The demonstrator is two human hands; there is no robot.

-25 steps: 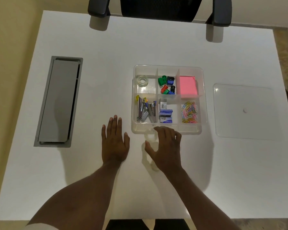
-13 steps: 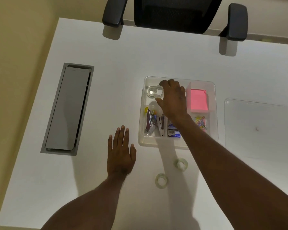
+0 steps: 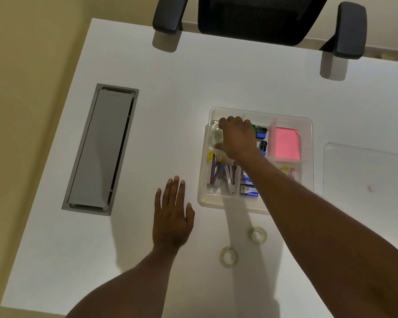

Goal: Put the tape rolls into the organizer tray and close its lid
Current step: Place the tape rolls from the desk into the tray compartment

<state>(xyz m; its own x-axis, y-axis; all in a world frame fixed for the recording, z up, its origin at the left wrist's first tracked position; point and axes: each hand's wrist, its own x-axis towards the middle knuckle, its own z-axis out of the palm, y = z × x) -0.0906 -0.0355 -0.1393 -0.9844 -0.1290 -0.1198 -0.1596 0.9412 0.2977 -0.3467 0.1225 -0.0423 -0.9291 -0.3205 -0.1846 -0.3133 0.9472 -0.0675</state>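
— What does the clear organizer tray (image 3: 307,143) look like on the white worktop (image 3: 193,83)?

— Uncovered, its compartments holding staplers, sharpeners and pink notes; the lid (image 3: 365,171) lies flat to its right. Two clear tape rolls, (image 3: 258,234) and (image 3: 228,256), sit on the worktop near the tray's front.

— And since half a second ago?

— The right hand (image 3: 237,138) has dipped lower over the far-left compartment, beside a tape roll (image 3: 217,136); its grip can't be made out. The left hand (image 3: 171,216) stays flat, fingers spread.
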